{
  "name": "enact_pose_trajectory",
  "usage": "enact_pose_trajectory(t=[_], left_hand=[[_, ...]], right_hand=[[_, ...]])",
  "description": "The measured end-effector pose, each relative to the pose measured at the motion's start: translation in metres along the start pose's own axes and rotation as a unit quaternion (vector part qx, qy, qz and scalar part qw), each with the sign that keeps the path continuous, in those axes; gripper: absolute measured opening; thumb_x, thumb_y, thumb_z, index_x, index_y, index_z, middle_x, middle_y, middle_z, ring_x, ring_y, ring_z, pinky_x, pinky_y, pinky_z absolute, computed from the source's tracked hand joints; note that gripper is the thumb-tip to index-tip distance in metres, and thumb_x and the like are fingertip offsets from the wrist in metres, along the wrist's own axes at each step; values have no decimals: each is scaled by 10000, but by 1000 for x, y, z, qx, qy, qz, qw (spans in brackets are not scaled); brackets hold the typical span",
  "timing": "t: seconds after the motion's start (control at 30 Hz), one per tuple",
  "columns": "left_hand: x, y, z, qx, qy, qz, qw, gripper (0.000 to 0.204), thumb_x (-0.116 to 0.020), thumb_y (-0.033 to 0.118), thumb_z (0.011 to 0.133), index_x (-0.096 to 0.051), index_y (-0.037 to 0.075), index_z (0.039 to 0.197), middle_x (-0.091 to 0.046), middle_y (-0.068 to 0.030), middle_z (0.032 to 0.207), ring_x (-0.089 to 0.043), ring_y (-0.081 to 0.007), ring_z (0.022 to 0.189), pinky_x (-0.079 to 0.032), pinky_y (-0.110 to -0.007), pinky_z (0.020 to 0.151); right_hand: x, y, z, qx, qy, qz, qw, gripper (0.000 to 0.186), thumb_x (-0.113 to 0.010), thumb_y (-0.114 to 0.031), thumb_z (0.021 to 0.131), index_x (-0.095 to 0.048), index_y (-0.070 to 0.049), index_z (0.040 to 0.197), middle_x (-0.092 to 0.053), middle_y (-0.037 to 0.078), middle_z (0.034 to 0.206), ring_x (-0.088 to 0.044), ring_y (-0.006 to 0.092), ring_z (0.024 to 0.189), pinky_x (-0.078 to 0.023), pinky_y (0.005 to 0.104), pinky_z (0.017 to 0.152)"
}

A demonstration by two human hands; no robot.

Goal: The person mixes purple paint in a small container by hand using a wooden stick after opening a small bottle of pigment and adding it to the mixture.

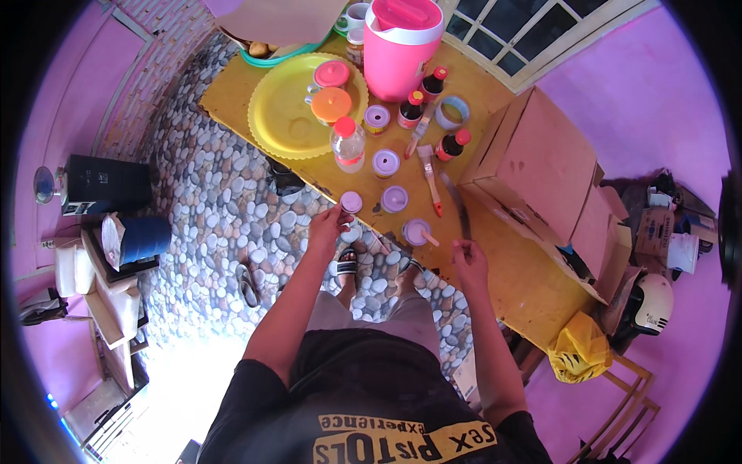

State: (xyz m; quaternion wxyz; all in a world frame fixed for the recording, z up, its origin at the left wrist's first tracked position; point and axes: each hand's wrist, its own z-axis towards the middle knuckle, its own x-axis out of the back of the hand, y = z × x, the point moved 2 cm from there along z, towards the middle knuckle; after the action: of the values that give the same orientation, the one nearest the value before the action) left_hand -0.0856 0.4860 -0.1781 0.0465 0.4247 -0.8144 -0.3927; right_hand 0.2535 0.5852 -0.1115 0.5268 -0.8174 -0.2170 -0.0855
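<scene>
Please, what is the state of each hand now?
Left hand: closed on the small lavender-topped container.
Right hand: near the end of the dark strip; grip cannot be told.

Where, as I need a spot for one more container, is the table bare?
The widest bare patch of the yellow-brown table lies between the right hand, the large cardboard box and the yellow bag. A smaller one sits between the tape roll and the window. It is crowded around the bottles, brushes and pink jug.

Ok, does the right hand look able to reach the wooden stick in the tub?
Probably yes: the wooden stick juts from the tub toward the right hand, with nothing between, though that hand may be holding the dark strip.
</scene>
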Motion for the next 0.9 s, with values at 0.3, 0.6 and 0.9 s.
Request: enact_pose_trajectory(t=[0.3, 0.6, 0.9], left_hand=[[-3, 2, -15, 11, 3, -29, 1000, 614, -361, 460, 1148, -579, -61, 1388, -705, -170, 1225, -705, -269, 1082, -566, -374, 853], [-9, -3, -13, 9, 0, 14, 1000, 760, -297, 606, 1118, -586, -29, 1419, -676, -120, 1276, -665, -238, 1123, -544, -385, 867], [0, -18, -10, 38, 21, -55, 998, 787, -324, 618, 1107, -493, -62, 1464, -664, -177, 1279, -679, -280, 1141, -570, -417, 875]], right_hand=[[-6, -68, 0, 115, 20, -46, 992, 227, -690, -215, 1019, -663, -8, 1107, -679, 62, 943, -646, 141, 827, -534, 312, 755], [-33, -202, 69, 330, 101, -319, 883, 394, -709, -168, 967, -573, -13, 1303, -613, 168, 1131, -667, 347, 1009, -555, 440, 865], [-62, -209, 156, 214, 12, -515, 830, 505, -753, -194, 915, -566, 2, 1342, -635, 233, 1225, -669, 417, 1119, -560, 497, 934]])
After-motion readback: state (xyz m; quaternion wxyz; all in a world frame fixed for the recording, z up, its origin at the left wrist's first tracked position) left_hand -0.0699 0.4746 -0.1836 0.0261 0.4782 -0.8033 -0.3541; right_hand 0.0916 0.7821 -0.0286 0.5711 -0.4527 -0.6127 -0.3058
